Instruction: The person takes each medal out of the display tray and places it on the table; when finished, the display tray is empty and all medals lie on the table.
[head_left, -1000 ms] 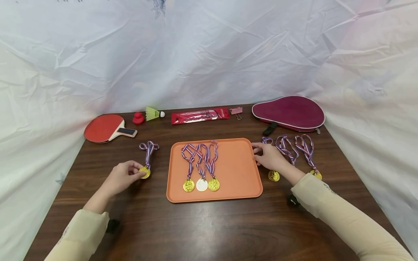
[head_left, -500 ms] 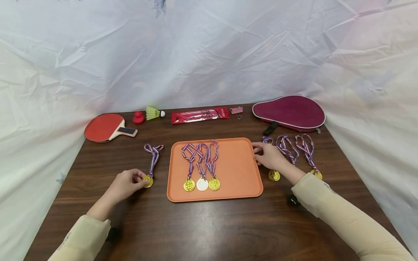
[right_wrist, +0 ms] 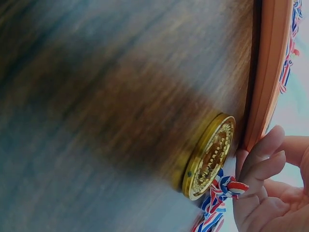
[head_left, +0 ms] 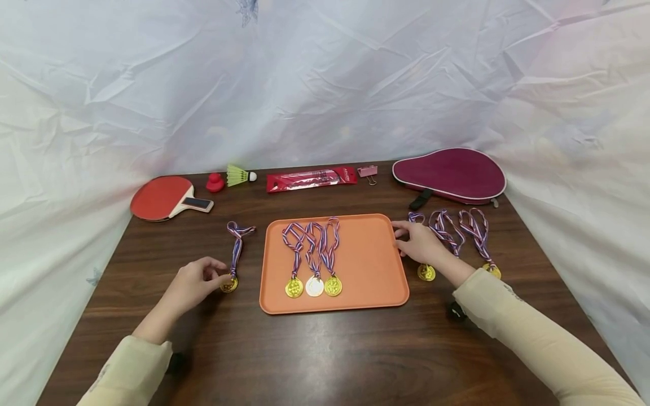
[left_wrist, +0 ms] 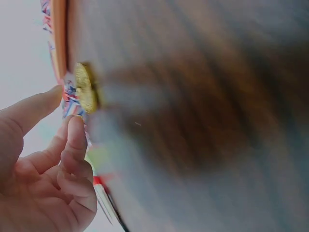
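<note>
In the head view my left hand (head_left: 195,285) hovers at a gold medal (head_left: 229,285) on a striped ribbon, left of the orange tray (head_left: 376,265). The left wrist view has its thumb and fingertips parted, with the medal (left_wrist: 86,87) on the table just beyond them. My right hand (head_left: 420,243) rests its fingertips at the tray's right rim, fingers loosely bent. Under its wrist lies another gold medal (head_left: 426,273), whose ribbon is partly hidden by the hand. On the tray lie a gold medal (head_left: 294,288), a silver medal (head_left: 315,286) and another gold medal (head_left: 333,286).
Further right lie striped ribbons (head_left: 477,231) and a gold medal (head_left: 491,270). Along the back are a red table tennis bat (head_left: 161,198), red rubber duck (head_left: 215,183), shuttlecock (head_left: 238,176), red packet (head_left: 311,179), pink binder clip (head_left: 368,172) and maroon bat case (head_left: 449,173).
My left hand has drawn the medal nearer and slightly right, then parted its fingers from it; the medal shifted slightly left at the end. The right hand and tray stay nearly still.
</note>
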### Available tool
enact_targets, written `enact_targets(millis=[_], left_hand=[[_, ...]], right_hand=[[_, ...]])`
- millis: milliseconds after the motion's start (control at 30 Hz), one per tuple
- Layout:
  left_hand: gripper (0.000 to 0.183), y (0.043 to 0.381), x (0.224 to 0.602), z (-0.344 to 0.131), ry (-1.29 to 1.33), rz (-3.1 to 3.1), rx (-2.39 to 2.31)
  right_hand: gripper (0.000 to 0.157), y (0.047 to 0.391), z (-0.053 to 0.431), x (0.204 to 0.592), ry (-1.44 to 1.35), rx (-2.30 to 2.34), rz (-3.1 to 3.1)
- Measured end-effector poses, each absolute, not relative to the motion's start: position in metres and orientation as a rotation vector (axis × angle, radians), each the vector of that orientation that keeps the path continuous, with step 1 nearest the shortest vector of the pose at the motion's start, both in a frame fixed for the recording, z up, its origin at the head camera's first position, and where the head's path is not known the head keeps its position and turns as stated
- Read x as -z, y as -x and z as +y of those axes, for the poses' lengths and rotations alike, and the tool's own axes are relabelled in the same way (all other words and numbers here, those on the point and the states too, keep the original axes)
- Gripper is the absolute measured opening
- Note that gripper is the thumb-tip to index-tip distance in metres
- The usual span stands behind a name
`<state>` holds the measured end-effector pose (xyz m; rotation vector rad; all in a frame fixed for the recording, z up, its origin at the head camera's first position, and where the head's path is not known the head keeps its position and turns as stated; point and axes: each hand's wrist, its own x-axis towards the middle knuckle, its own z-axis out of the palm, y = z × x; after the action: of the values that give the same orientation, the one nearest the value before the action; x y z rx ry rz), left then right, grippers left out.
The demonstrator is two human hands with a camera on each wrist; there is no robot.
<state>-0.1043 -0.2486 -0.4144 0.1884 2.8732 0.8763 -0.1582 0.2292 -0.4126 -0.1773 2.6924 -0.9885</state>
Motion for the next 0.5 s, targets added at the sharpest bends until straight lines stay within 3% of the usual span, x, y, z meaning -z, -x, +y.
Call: enact_targets(millis=[500], left_hand=[[0.028, 0.093, 0.416, -0.168, -0.525, 2.726, -1.035]], right_hand=[[0.049, 0.157, 0.229, 0.411, 0.166, 1.007, 2.69]])
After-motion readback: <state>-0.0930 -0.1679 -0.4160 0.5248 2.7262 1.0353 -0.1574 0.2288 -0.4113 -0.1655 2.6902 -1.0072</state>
